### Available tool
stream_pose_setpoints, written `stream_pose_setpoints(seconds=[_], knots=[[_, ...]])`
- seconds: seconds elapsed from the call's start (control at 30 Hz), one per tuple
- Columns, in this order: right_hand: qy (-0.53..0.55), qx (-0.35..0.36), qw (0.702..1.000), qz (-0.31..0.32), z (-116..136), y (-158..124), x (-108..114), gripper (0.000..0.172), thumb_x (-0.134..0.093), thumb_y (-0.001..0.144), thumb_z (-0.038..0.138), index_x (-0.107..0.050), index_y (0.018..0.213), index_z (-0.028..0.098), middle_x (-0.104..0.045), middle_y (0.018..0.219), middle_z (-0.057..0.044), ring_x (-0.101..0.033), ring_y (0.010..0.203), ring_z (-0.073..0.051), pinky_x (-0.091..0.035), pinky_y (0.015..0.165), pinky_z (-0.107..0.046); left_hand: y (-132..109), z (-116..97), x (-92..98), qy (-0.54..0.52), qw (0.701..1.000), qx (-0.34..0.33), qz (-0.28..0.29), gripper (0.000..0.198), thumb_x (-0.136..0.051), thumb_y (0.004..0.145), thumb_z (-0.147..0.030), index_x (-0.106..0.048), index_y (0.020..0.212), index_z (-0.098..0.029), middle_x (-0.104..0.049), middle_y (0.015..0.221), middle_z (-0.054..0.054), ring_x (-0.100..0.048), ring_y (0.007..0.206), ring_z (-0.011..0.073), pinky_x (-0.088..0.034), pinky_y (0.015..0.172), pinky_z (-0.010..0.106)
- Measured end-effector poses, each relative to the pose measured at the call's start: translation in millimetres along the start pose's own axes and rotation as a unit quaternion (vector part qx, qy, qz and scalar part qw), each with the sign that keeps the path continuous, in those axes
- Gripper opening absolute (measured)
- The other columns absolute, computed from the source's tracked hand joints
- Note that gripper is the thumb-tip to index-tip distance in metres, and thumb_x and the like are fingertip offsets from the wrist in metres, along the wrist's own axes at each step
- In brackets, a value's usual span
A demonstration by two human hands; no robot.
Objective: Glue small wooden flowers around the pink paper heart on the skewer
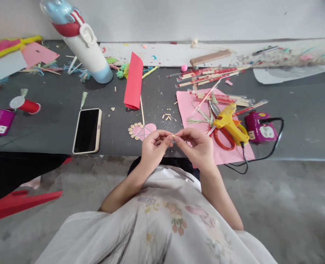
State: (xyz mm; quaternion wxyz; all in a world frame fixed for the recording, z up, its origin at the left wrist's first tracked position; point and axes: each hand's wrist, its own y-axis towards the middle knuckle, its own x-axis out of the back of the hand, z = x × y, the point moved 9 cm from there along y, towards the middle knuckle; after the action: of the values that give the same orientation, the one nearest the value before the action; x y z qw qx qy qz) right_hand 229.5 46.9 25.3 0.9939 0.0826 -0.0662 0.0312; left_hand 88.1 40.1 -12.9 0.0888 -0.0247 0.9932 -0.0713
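Observation:
My left hand (153, 146) and my right hand (197, 146) meet at the front edge of the dark table (55, 99), fingertips pinched together on a tiny pale wooden bit (173, 136). Just beyond my left hand lies a pink paper heart (147, 129) on a thin stick, with small wooden pieces along its left rim. Loose wooden bits (168, 116) are scattered behind it. A yellow glue gun (230, 123) and red-handled scissors (223, 137) lie on a pink sheet (187, 104) beside my right hand.
A phone (87, 130) lies face up at left, a folded red paper (133, 80) behind the heart. A tall white bottle (82, 40), a red thread spool (27, 105), two magenta boxes (260, 127) and bundled sticks (209, 75) stand around.

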Motion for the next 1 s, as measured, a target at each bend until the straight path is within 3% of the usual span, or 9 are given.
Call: stream_pose_setpoints(seconds=[0.33,0.5,1.0], knots=[[-0.002,-0.007,1.000,-0.011,-5,0,2,0.004,-0.072,0.084,0.025,-0.071,0.084,0.021,-0.074,0.077,0.000,-0.070,0.068,-0.012,-0.059,0.067,-0.025,1,-2,-1.9,0.001,1.000,-0.004,0.010,0.034,-0.077,0.078,-0.050,-0.068,0.083,-0.018,-0.062,0.058,-0.003,-0.044,0.042,0.0037,-0.032,0.039,0.017],[-0.001,-0.010,1.000,-0.016,-7,0,0,0.006,-0.073,0.084,0.026,-0.071,0.085,0.020,-0.074,0.079,-0.001,-0.069,0.069,-0.013,-0.058,0.067,-0.026,0,-11,0.0,0.007,1.000,-0.017,-0.003,0.033,-0.081,0.073,-0.049,-0.070,0.080,-0.018,-0.061,0.057,-0.003,-0.051,0.047,0.0056,-0.036,0.044,0.018],[0.046,-0.006,0.998,0.038,0,5,-22,0.003,-0.072,0.085,0.024,-0.072,0.085,0.021,-0.074,0.080,0.000,-0.068,0.070,-0.012,-0.056,0.066,-0.025,-6,-34,21.2,0.058,0.993,-0.099,-0.010,0.026,-0.080,0.076,-0.042,-0.072,0.078,-0.017,-0.064,0.062,-0.002,-0.054,0.050,0.0054,-0.038,0.044,0.017]])
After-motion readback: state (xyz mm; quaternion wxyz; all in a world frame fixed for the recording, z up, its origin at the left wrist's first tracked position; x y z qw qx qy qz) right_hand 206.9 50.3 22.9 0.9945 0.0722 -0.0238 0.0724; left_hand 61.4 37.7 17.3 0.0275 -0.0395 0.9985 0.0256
